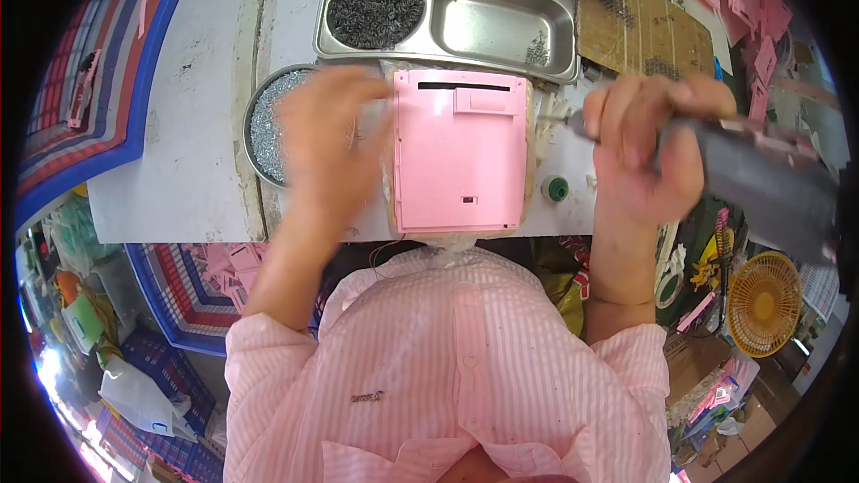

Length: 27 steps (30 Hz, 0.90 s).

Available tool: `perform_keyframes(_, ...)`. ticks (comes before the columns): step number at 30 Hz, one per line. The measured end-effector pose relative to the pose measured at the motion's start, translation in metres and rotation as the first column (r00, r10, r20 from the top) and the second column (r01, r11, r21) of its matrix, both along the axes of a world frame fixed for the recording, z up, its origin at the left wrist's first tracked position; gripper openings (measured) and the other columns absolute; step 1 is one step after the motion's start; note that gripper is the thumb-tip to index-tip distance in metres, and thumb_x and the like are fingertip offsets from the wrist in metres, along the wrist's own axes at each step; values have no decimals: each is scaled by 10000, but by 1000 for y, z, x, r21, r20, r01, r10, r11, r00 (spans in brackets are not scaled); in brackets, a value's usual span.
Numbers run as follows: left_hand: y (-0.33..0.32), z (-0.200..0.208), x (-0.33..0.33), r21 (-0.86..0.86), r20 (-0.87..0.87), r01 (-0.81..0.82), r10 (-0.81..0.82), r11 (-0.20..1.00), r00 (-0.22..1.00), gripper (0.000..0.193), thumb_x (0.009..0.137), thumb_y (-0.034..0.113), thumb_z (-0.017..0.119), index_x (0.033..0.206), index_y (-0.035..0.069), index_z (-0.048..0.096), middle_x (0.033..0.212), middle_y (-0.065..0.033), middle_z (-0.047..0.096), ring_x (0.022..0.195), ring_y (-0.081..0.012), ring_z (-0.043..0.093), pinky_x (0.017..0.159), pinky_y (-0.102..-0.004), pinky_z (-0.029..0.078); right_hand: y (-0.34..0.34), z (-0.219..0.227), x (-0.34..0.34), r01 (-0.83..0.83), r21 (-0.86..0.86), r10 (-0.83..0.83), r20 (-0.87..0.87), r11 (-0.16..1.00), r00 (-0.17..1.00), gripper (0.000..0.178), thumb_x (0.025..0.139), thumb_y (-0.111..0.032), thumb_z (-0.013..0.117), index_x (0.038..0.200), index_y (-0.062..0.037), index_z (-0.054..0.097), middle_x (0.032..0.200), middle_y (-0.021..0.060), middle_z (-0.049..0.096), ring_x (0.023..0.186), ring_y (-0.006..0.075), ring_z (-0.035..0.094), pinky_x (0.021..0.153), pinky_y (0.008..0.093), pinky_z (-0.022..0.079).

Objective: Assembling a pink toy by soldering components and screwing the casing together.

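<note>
The pink case (461, 161) lies in the middle of the surface (188, 170), directly in front of the person. The right hand (649, 143) has its fingers wrapped around a dark driver (761, 170), whose thin tip points left, toward the case's upper right edge. The left hand (331, 130) is blurred, between the case and a round bowl (248, 130) of small silvery pieces; whether its fingers hold anything, I cannot tell. Beyond the case sits a metal tray (488, 22) with dark screws in its compartments.
</note>
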<state>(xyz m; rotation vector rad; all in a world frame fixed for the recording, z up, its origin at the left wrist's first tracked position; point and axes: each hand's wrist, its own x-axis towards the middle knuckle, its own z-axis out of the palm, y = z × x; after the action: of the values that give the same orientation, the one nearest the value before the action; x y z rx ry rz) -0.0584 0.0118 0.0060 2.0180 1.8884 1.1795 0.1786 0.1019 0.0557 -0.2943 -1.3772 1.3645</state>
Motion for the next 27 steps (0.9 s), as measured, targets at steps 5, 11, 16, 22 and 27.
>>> perform_keyframes(5, -34, -9, -66, -330, -411, -211, 61, 920, 909, 128, 778, 174, 765, 884, 113, 729, 938, -27, 657, 938, -246, 601, 878, -420, 397, 40, -33, -12, -6, 3, 6, -87, 1000, 996, 220, 937, -64, 589, 1127, 8, 502, 681, 71, 538, 522, 115, 469, 502, 308, 434)
perform_keyframes(11, -24, -13, -71, -184, -262, -180, 128, 966, 957, 64, 817, 145, 727, 852, 93, 717, 879, -26, 653, 892, -230, 603, 869, -396, 395, 37, -43, -24, 65, -82, -67, -18, 994, 998, 169, 903, -34, 641, 1003, 6, 510, 698, 71, 556, 507, 120, 506, 486, 299, 465)
perform_keyframes(16, -16, -23, -79, -172, -253, -187, 140, 967, 957, 59, 813, 90, 696, 765, 85, 663, 824, -28, 642, 799, -234, 597, 806, -393, 400, 31, -43, -25, 83, -15, -78, 223, 996, 972, 134, 952, -109, 549, 1038, -55, 462, 617, 30, 424, 538, 136, 410, 543, 329, 417)
perform_keyframes(22, -10, -22, -64, -76, -160, 28, -40, 997, 986, 89, 777, 68, 733, 801, 94, 651, 821, -21, 653, 755, -222, 605, 773, -377, 402, 35, -28, -24, 1, -48, 7, 176, 999, 984, 242, 953, -165, 569, 1173, -84, 508, 621, 6, 437, 535, 130, 412, 537, 333, 415)
perform_keyframes(27, -13, -10, -20, -33, -63, 193, -195, 981, 979, 142, 781, 126, 772, 878, 123, 668, 849, 8, 676, 787, -179, 626, 810, -373, 402, 10, 15, -47, -302, -2, 302, 9, 953, 953, 312, 966, -272, 604, 1226, -132, 502, 621, -44, 481, 505, 112, 439, 508, 299, 414)
